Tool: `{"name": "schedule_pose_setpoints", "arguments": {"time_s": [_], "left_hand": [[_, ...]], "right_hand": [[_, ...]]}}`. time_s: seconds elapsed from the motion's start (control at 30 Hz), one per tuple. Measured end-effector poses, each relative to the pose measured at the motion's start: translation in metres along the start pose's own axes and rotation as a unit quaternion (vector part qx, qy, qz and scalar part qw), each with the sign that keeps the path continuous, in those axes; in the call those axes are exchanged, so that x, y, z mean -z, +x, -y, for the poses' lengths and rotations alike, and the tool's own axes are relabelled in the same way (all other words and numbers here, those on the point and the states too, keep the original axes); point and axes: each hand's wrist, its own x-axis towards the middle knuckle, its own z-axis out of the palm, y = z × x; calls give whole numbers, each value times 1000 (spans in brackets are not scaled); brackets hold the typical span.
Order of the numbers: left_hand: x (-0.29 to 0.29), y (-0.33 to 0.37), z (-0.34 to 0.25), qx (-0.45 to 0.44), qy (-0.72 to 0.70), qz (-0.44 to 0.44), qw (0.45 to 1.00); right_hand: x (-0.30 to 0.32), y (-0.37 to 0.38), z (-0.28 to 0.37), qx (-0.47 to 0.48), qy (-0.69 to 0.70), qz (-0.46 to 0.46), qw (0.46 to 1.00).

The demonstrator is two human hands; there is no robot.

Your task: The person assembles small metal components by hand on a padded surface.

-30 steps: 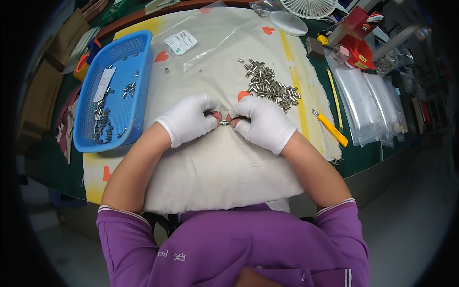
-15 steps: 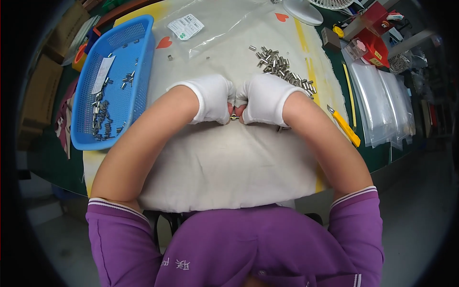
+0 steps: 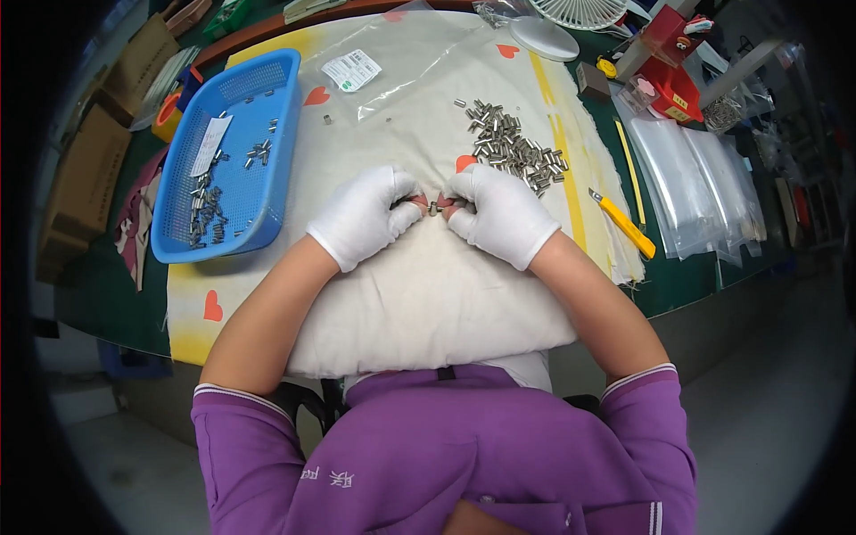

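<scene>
My left hand [image 3: 366, 217] and my right hand [image 3: 506, 214] meet over the middle of the cloth, both in white gloves with bare fingertips. Between the pinched fingertips shows a small shiny metal cylinder [image 3: 434, 209], gripped from both sides; the fingers cover part of it. Just beyond my right hand lies a loose pile of similar metal cylinders [image 3: 513, 147]. To the left of my left arm stands a blue plastic basket [image 3: 283, 169] with more of these cylinders and a white paper slip [image 3: 211, 147] inside.
A pale cloth [image 3: 428, 312] with red hearts covers the table. At the right lie a yellow utility knife [image 3: 624, 225] and clear plastic bags [image 3: 682, 187]. A large clear bag with a label [image 3: 352, 71] lies at the back, near a white fan [image 3: 580, 11].
Both hands have turned at the wrists, so the fingertips and the metal cylinder show more plainly. The view has shifted slightly, with more of the cylinder pile uncovered.
</scene>
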Motion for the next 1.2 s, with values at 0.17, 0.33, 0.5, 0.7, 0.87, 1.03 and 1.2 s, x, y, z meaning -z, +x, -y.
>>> {"name": "schedule_pose_setpoints", "arguments": {"time_s": [0.17, 0.33, 0.5, 0.7, 0.87, 1.03, 1.2], "left_hand": [[-1, -1, 3, 26, -14, -13, 999], [0, -3, 2, -2, -51, -33, 998], [0, -3, 2, 2, -56, -34, 998], [0, -3, 1, 22, -61, -32, 997], [1, -2, -2, 19, -48, -33, 998], [1, -4, -1, 16, -61, -34, 997], [4, -3, 1, -2, -40, -14, 999]], "right_hand": [[-6, -2, -5, 10, -9, -17, 1000], [-6, -5, -8, 37, 30, -45, 998], [-6, -5, -8, 53, 24, -46, 997], [-6, -5, -8, 48, 8, -48, 998], [-6, -7, -9, 45, 14, -56, 997], [-7, -6, -9, 54, 12, -45, 997], [-7, -5, -7, 83, 58, -114, 988]]}}
